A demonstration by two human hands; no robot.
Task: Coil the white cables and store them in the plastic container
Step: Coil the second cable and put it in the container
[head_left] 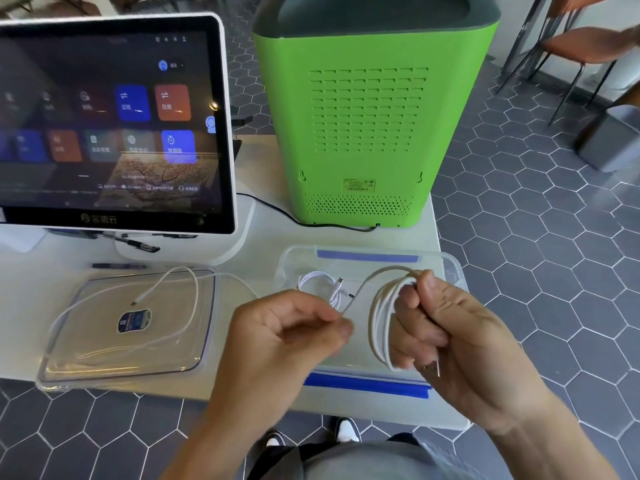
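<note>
Above the plastic container (pixel 450 268) our right hand (pixel 460 344) grips the coiled white cable (pixel 379 327), its loops hanging upright, long axis near to far. Our left hand (pixel 287 330) pinches the free end of this cable just beside the coil. The container lies directly under both hands, the right one nearer its middle. We count three white cables: this one, one coiled cable inside (pixel 325 285), one loose cable on the lid (pixel 187 306) at our left.

Place: a shop or café counter
Till: touchscreen terminal (pixel 107 119) at 10 o'clock on the table (pixel 263 233)
Seating: chairs (pixel 575 53) at 2 o'clock
Floor: grey hexagonal tiles (pixel 540 202)
</note>
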